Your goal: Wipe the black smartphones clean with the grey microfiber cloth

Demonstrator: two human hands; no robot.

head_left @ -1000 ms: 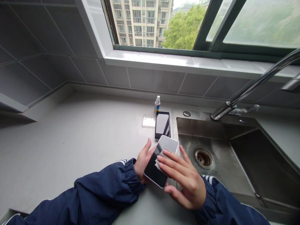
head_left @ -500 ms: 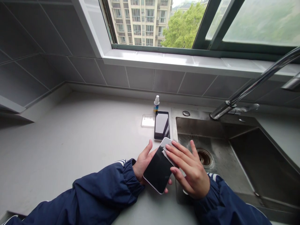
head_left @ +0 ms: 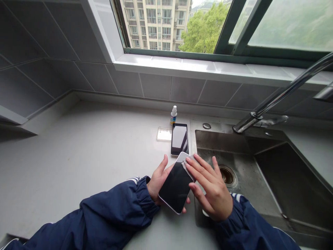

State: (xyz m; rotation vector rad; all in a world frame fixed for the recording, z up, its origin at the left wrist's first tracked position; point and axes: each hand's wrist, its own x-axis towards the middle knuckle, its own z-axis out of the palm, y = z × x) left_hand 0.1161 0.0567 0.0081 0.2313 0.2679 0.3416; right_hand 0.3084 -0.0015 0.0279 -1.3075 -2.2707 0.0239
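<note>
A smartphone (head_left: 173, 189) with a dark screen rests tilted in my left hand (head_left: 158, 178), whose fingers wrap under it and show at its right edge. My right hand (head_left: 212, 189) presses a small grey cloth (head_left: 189, 170) with a zigzag edge flat on the upper right of the screen. Most of the cloth is hidden under the fingers. Just beyond the phone's top end, a second dark phone (head_left: 179, 139) lies face up on the counter. A clear phone case (head_left: 163, 134) is at its left, and a small white spray bottle (head_left: 173, 115) stands behind them.
A steel sink (head_left: 221, 142) with a drain (head_left: 227, 176) is set into the counter (head_left: 91, 156) on the right. Its chrome faucet (head_left: 283, 93) arches toward the upper right. Behind the counter run a tiled wall (head_left: 156, 85) and a window sill (head_left: 182, 66).
My right hand has slid the cloth slightly to the right, toward the phone's edge. The left hand and phone have barely moved; the things on the counter stay put.
</note>
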